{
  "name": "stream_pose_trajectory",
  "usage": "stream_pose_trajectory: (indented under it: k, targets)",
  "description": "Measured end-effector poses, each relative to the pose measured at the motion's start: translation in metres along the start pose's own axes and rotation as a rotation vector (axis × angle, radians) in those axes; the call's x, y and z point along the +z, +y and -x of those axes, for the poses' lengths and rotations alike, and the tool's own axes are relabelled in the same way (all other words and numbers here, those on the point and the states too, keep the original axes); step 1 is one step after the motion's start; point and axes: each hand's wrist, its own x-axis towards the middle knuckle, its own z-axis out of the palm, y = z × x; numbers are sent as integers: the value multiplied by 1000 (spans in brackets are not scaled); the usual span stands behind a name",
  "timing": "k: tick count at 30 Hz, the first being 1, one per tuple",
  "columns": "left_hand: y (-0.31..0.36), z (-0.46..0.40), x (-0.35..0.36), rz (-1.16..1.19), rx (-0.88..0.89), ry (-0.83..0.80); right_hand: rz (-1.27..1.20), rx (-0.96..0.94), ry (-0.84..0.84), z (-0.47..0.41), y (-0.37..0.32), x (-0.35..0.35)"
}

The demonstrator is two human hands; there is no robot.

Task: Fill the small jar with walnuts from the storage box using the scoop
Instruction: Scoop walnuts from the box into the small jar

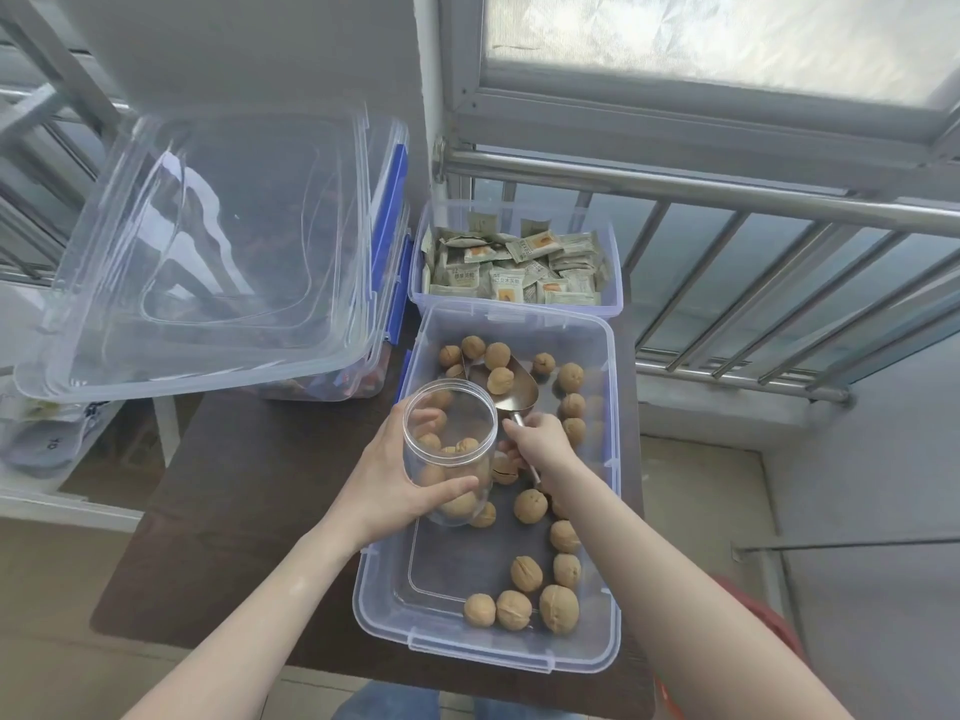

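A clear storage box sits on a dark table, with several walnuts scattered over its floor. My left hand grips a small clear jar, held tilted over the box's left side; a few walnuts lie inside it. My right hand holds the handle of a metal scoop, whose bowl points away from me just right of the jar's mouth. Two walnuts rest in the scoop, one of them near its middle.
Behind the walnut box stands a second clear box full of small snack packets. A large clear lid leans on stacked boxes with blue clips at the left. A metal railing and window run along the right.
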Motion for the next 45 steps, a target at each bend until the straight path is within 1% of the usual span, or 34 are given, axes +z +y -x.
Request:
stream_pose_trajectory:
  k: [5,10,13,17,20,24,26,30,32,36,41,45]
  targets:
    - [1,0,0,3,-9,-1,-53,-39,2,7,4,-2]
    - [3,-1,-1,16,-17,-12,-74,-127,-41,17,4,-11]
    - [4,0,-1,7,-2,-4,-75,-186,-34,26,1,-21]
    - [5,2,-1,-3,23,-9,-35,-263,17,34,-3,-34]
    - [5,5,0,-18,55,-17,-26,-282,51,43,-10,-47]
    - [10,8,-1,-17,93,-9,-13,-309,81,61,-27,-69]
    - [15,8,-2,-16,96,0,31,-346,103,72,-38,-81]
    - [25,6,-8,-7,110,21,174,-465,140,95,-64,-107]
    - [29,5,-10,-12,121,27,288,-514,139,103,-76,-121]
    - [37,4,-16,-11,143,43,497,-560,70,123,-101,-141]
    - [46,7,-19,-30,177,48,897,-630,126,142,-129,-149]
    - [47,9,-18,-21,179,51,1073,-660,139,156,-146,-145]
